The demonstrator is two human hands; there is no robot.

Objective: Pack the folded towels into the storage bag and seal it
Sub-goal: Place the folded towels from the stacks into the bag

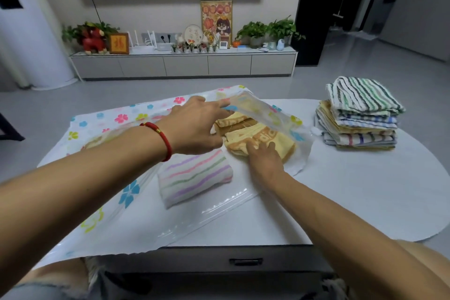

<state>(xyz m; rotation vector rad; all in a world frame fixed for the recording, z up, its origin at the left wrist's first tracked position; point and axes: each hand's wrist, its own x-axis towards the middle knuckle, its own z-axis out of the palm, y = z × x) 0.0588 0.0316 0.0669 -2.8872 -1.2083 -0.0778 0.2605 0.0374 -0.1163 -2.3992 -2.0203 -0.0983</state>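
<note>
A clear storage bag (102, 129) printed with coloured flowers lies across the white table (353, 190). My left hand (194, 124) lifts the bag's upper flap (263, 112) by its edge. Under the flap lies a folded yellow towel (280, 139), and my right hand (265, 156) rests flat on it at the bag's mouth. A folded white towel with pink, purple and green stripes (194, 175) sits on the bag's lower sheet, just left of my right hand. A stack of several folded striped towels (360, 114) stands at the table's right side.
The table's front edge with a drawer handle (246, 262) is close to my knees. Grey floor lies beyond the table. A long TV cabinet (185, 63) with plants and ornaments runs along the far wall.
</note>
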